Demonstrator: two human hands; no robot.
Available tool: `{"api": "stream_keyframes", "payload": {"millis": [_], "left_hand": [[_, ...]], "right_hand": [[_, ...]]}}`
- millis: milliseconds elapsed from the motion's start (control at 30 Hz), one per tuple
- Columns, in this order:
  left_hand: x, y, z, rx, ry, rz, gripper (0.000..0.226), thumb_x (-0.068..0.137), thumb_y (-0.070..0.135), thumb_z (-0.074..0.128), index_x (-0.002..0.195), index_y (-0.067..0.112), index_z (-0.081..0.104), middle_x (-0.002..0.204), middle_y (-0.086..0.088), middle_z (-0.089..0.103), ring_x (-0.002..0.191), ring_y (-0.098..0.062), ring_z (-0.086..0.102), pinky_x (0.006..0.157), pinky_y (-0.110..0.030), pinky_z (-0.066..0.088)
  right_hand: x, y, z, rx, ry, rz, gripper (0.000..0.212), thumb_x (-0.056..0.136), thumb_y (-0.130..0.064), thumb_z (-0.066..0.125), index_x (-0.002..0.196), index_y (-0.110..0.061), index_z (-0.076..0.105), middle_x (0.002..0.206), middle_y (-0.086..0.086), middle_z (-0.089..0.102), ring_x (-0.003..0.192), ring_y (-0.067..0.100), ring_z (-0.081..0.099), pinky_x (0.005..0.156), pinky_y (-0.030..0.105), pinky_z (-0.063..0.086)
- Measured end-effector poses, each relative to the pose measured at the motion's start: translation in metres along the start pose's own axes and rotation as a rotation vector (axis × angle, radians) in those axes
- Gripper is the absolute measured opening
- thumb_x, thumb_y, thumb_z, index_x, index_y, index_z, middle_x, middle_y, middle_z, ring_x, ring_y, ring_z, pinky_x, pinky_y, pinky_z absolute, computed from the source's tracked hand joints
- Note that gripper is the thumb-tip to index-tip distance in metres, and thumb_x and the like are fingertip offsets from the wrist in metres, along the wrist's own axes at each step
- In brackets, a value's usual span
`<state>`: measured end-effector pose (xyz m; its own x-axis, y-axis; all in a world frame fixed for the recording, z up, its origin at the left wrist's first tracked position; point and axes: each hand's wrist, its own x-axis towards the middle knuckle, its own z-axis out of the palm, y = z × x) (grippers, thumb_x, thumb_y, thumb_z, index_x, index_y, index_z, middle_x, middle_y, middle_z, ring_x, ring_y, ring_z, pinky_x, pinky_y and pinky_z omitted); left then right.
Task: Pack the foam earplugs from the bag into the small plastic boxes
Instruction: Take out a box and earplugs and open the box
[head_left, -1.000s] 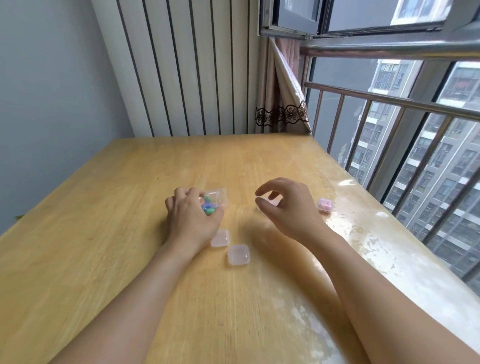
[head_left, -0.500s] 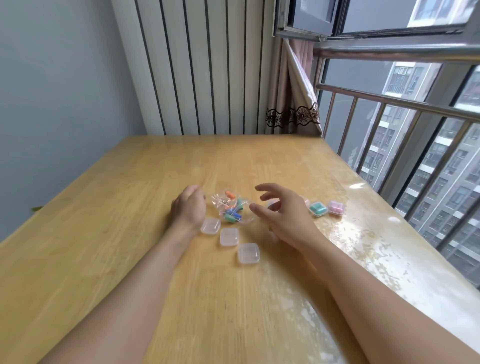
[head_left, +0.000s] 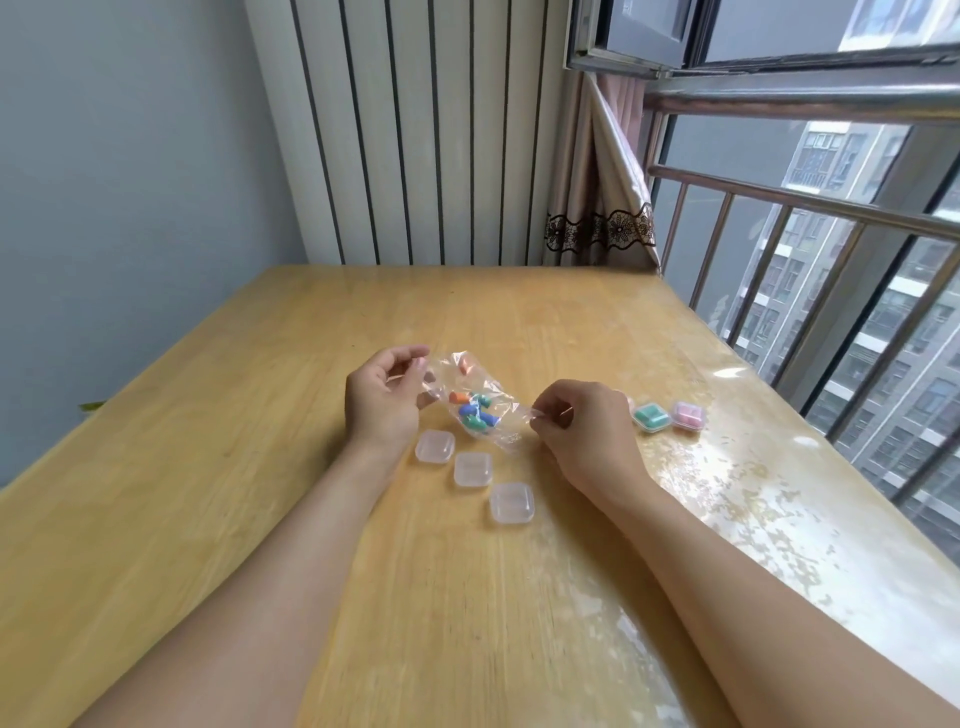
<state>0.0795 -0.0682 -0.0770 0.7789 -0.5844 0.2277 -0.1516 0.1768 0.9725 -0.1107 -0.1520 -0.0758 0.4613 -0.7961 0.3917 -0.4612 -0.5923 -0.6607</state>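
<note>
A clear plastic bag (head_left: 480, 402) with several coloured foam earplugs (head_left: 474, 410) is stretched between my hands just above the table. My left hand (head_left: 384, 397) pinches its far left edge. My right hand (head_left: 582, 421) pinches its near right corner. Three clear small boxes stand closed in a diagonal row in front of the bag: one (head_left: 435, 446), a second (head_left: 472, 468) and a third (head_left: 511, 502). To the right of my right hand sit a box holding green earplugs (head_left: 651, 417) and a box holding pink ones (head_left: 688, 415).
The wooden table (head_left: 260, 467) has a glossy, patchy strip along its right side. A window with metal railing (head_left: 810, 202) runs along the right edge. A curtain (head_left: 597, 171) and a striped wall panel stand behind the far edge.
My right hand closed its fingers on the bag's right corner. My left hand took the bag's left edge and the bag is now lifted and stretched between them. The view shifted slightly.
</note>
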Motion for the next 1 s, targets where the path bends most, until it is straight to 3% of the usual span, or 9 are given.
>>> {"api": "stream_keyframes", "payload": {"millis": [100,167,300,400,533,667,767,867,1000], "left_hand": [[-0.002,0.001,0.002,-0.089,-0.060,0.089,0.021,0.095,-0.002,0.063,0.111,0.012,0.067,0.085,0.000,0.061,0.083,-0.014,0.068,0.085,-0.031,0.061],[-0.001,0.000,0.002,-0.106,-0.054,0.070,0.022,0.095,0.002,0.066,0.114,0.013,0.066,0.088,-0.001,0.063,0.086,-0.015,0.068,0.089,-0.034,0.059],[-0.007,0.013,0.003,-0.285,-0.090,-0.184,0.030,0.095,0.031,0.067,0.113,0.007,0.065,0.089,-0.003,0.070,0.082,-0.016,0.069,0.072,-0.028,0.060],[-0.007,0.015,0.004,-0.243,-0.081,-0.322,0.042,0.087,0.046,0.073,0.097,0.005,0.070,0.087,-0.006,0.072,0.077,-0.020,0.071,0.077,-0.036,0.061],[-0.004,0.017,0.004,-0.194,0.028,-0.373,0.026,0.083,0.031,0.080,0.079,0.007,0.070,0.065,-0.007,0.067,0.061,-0.022,0.064,0.064,-0.032,0.056],[-0.006,0.014,0.003,0.012,-0.148,-0.333,0.021,0.087,0.027,0.077,0.074,0.011,0.077,0.059,-0.001,0.070,0.050,-0.015,0.060,0.052,-0.022,0.048],[-0.009,0.009,0.005,0.052,-0.166,-0.249,0.020,0.091,0.016,0.073,0.072,0.013,0.079,0.065,-0.003,0.074,0.052,-0.015,0.063,0.055,-0.021,0.050],[-0.008,0.012,0.006,-0.001,-0.135,-0.262,0.018,0.088,0.018,0.073,0.073,0.012,0.080,0.073,-0.014,0.068,0.060,-0.026,0.060,0.061,-0.028,0.052],[-0.008,0.018,0.009,-0.027,-0.032,-0.278,0.014,0.076,0.017,0.070,0.066,0.010,0.078,0.069,-0.008,0.057,0.063,-0.023,0.052,0.065,-0.035,0.046]], "right_hand": [[-0.003,-0.002,-0.001,-0.048,-0.012,-0.042,0.014,0.079,-0.003,0.068,0.076,-0.016,0.068,0.073,-0.006,0.064,0.066,0.005,0.055,0.060,0.021,0.042],[-0.002,-0.001,0.000,-0.078,-0.019,-0.067,0.013,0.080,-0.004,0.068,0.077,-0.017,0.066,0.074,-0.006,0.061,0.066,0.004,0.051,0.059,0.018,0.037],[-0.002,0.000,0.004,-0.124,-0.023,-0.129,0.022,0.080,-0.002,0.065,0.075,-0.022,0.058,0.076,-0.006,0.058,0.068,0.010,0.050,0.059,0.016,0.037],[-0.003,-0.002,0.005,-0.138,-0.072,-0.173,0.025,0.078,0.003,0.060,0.078,-0.022,0.057,0.083,-0.003,0.057,0.072,0.018,0.055,0.065,0.035,0.050],[-0.003,-0.002,0.006,-0.095,-0.101,-0.208,0.027,0.073,0.006,0.058,0.076,-0.021,0.059,0.084,-0.001,0.059,0.075,0.020,0.059,0.069,0.044,0.053],[-0.004,-0.004,0.006,-0.059,-0.110,-0.187,0.029,0.071,0.007,0.060,0.073,-0.022,0.062,0.081,-0.001,0.062,0.075,0.018,0.061,0.071,0.043,0.054],[-0.003,-0.003,0.006,-0.052,-0.105,-0.174,0.032,0.068,0.008,0.060,0.073,-0.024,0.062,0.080,-0.001,0.062,0.073,0.017,0.062,0.071,0.041,0.054],[-0.003,-0.003,0.006,-0.058,-0.112,-0.169,0.033,0.068,0.007,0.061,0.072,-0.026,0.062,0.080,-0.002,0.062,0.073,0.016,0.062,0.072,0.039,0.054],[-0.002,-0.002,0.006,-0.057,-0.113,-0.159,0.028,0.070,0.006,0.064,0.074,-0.022,0.065,0.080,-0.001,0.063,0.073,0.017,0.063,0.072,0.038,0.054]]}}
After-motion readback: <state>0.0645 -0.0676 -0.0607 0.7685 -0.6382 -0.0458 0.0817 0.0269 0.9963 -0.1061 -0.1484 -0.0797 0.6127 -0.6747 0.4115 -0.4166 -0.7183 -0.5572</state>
